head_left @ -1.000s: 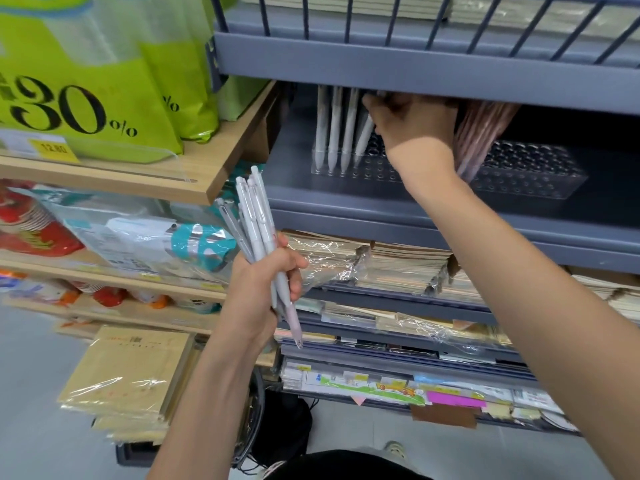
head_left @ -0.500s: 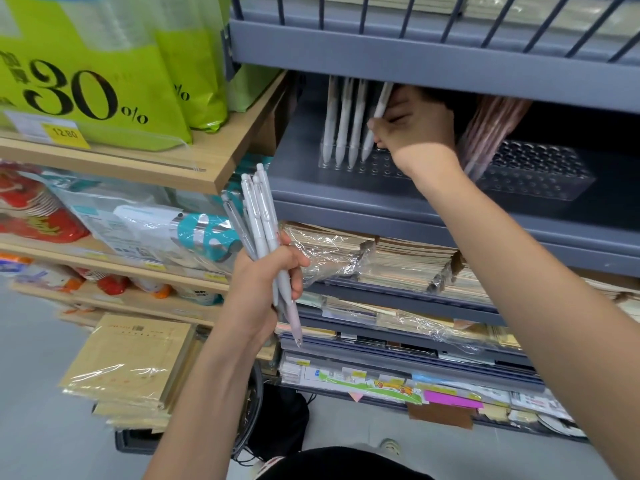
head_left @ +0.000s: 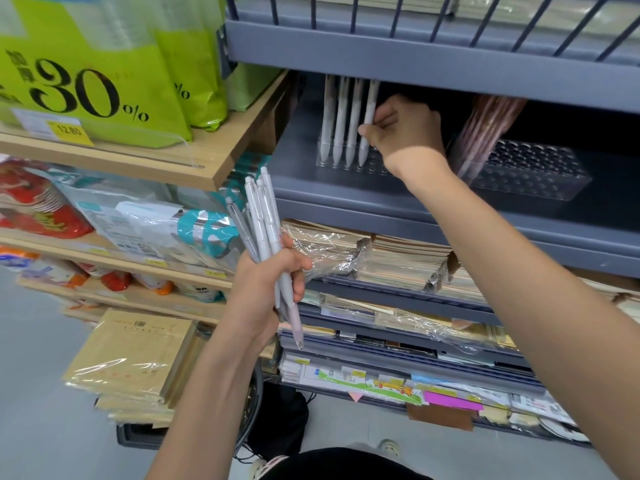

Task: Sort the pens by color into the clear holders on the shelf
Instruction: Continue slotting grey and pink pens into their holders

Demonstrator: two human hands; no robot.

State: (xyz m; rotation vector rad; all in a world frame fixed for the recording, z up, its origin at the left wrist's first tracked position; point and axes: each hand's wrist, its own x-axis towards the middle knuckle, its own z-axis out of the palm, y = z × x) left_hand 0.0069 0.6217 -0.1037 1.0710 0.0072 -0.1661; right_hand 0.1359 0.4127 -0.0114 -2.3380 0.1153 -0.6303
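Where the view sits closest to us, we find the left hand (head_left: 263,289) curled tightly round a bundle of pale white and grey plastic click pens (head_left: 259,216). Their clicker ends fan upward above the fist and their tips poke out below it; the lowest pen in the grip has a pinkish barrel. Just beyond that fist, to its right, we see stacks of tan notebooks in crinkled clear wrap (head_left: 398,261).

Farther up and in, we reach the right hand (head_left: 405,133), whose thumb and fingertips pinch the lower barrel of one white plastic pen (head_left: 369,116). That pen stands nearly upright, tip down, in a clear plastic holder with rows of round holes (head_left: 377,168) on the grey metal shelf (head_left: 346,195). Immediately left of the pinched pen, three more white pens (head_left: 341,123) stand side by side in the same front row. Right of that hand's wrist, we see a second clear plastic holder (head_left: 533,174) with a cluster of pink pens (head_left: 488,129) leaning in its left end.

Well left of both hands, green bags printed "30%" (head_left: 145,46) stand on a wooden shelf (head_left: 207,168).
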